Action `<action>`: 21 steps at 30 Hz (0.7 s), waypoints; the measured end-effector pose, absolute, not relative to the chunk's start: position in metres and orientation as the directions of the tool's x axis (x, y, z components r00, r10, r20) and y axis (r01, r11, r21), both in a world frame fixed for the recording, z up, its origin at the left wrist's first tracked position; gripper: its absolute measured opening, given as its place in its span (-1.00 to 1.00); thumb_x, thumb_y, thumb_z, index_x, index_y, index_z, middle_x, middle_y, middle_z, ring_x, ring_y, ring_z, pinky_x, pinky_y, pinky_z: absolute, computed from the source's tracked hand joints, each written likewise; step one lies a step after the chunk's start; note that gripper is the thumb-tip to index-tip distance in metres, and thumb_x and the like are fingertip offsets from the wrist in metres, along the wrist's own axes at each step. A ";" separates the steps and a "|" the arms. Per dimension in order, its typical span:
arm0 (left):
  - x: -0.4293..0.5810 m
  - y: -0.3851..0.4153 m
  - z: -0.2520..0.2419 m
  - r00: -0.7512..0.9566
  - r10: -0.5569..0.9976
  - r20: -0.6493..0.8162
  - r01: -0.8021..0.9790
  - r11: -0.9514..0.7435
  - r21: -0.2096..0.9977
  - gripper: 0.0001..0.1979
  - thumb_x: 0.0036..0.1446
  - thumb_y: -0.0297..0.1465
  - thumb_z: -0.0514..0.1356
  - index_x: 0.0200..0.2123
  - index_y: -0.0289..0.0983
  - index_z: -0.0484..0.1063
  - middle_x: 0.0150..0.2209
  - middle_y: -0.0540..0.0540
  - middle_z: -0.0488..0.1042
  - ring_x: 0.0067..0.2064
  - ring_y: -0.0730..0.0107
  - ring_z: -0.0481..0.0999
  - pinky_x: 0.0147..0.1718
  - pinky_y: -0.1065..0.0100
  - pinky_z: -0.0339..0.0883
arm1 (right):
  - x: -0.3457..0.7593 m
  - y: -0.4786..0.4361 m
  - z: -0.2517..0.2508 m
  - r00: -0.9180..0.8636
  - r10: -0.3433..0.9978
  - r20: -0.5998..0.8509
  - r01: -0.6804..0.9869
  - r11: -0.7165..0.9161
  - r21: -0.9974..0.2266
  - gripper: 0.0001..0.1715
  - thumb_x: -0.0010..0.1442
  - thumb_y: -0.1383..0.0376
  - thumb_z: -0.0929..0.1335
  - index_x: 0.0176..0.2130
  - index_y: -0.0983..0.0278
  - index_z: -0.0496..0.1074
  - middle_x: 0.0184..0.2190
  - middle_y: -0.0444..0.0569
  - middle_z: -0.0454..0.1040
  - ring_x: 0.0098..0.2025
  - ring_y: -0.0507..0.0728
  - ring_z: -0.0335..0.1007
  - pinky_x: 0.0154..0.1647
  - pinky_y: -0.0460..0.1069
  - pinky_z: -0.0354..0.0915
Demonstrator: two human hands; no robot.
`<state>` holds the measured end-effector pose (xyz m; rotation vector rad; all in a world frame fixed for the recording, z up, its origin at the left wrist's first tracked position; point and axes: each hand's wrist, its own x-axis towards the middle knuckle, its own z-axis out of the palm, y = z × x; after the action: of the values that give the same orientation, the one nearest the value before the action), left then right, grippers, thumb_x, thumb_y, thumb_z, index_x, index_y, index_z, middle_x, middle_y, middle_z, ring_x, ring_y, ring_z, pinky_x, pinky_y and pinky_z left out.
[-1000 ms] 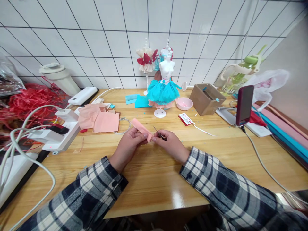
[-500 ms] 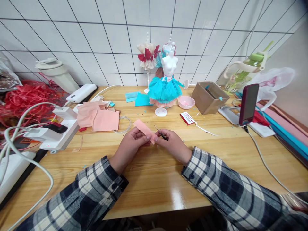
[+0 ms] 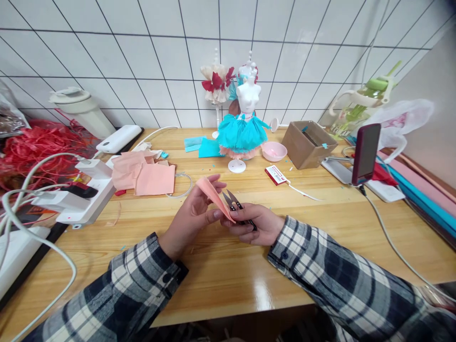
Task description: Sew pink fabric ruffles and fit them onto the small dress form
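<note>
A narrow strip of peach crepe paper (image 3: 213, 193), curved and tilted, is between my two hands above the table. My left hand (image 3: 194, 209) holds it loosely, thumb at its lower edge and the other fingers partly spread behind it. In my right hand (image 3: 260, 222) is a pair of black-handled thread snips (image 3: 239, 209), blades apart and pointing up to the left beside the strip. My right thumb also presses the strip's lower end. More peach crepe paper pieces (image 3: 155, 179) lie to the left, on the table beyond my left hand.
A small white mannequin (image 3: 248, 97) wearing a turquoise paper skirt stands behind my hands. Around it are a pink bowl (image 3: 274, 151), a cardboard box (image 3: 309, 147) and a red-and-white packet (image 3: 276, 175). A power strip (image 3: 85, 199) with cables is at left, a phone (image 3: 366, 154) upright at right.
My right hand has turned, so the snips now show clearly with their blades apart. The strip has tilted and curved edge-on. My left fingers have spread more behind it.
</note>
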<state>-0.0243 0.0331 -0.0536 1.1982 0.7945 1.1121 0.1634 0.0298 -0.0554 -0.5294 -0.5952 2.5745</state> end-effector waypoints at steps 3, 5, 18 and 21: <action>-0.025 0.035 -0.052 0.275 0.955 0.114 -0.175 -0.066 0.982 -0.52 -0.16 -0.33 0.45 -0.09 -0.15 0.51 0.09 -0.13 0.41 0.11 0.08 0.36 0.04 0.20 0.28 | 0.164 0.031 -0.057 -0.821 0.493 -0.287 -0.318 -0.813 -0.487 -0.77 0.07 0.37 0.43 -0.24 0.35 0.36 -0.45 -0.17 0.30 -0.65 -0.16 -0.18 -0.75 -0.24 -0.29; -0.025 0.035 -0.052 0.326 0.942 0.077 -0.148 -0.030 0.989 -0.74 -0.15 -0.33 0.43 -0.31 -0.21 0.56 0.10 -0.14 0.40 0.05 0.05 0.41 0.00 0.17 0.31 | 0.162 0.030 -0.056 -0.811 0.490 -0.321 -0.297 -0.816 -0.496 -0.77 0.05 0.37 0.44 -0.26 0.34 0.36 -0.46 -0.17 0.30 -0.66 -0.16 -0.20 -0.75 -0.24 -0.30; -0.028 0.047 -0.065 0.287 0.953 -0.099 -0.208 0.163 0.964 -0.84 -0.02 -0.31 0.36 -0.44 -0.29 0.53 -0.45 -0.04 0.54 -0.37 0.35 0.46 -0.27 0.34 0.30 | 0.154 0.032 -0.064 -0.299 0.949 -0.104 -0.098 -0.139 -0.985 -0.64 0.10 0.11 0.40 -0.19 0.32 0.50 -0.43 -0.13 0.38 -0.56 -0.07 0.06 -0.59 -0.12 -0.02; -0.027 0.047 -0.067 0.274 0.955 -0.110 -0.205 0.169 0.964 -0.82 -0.04 -0.31 0.38 -0.43 -0.29 0.51 -0.44 -0.03 0.54 -0.38 0.35 0.47 -0.29 0.35 0.31 | 0.153 0.033 -0.067 -0.312 0.949 -0.040 0.059 -0.023 -0.998 -0.71 0.09 0.13 0.40 -0.32 0.32 0.49 -0.46 -0.13 0.40 -0.44 0.00 0.19 -0.43 -0.08 0.12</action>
<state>-0.0274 0.0469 -0.0672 1.0557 0.9182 1.0153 0.1531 0.0327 -0.0668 -1.1060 -1.4680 1.4392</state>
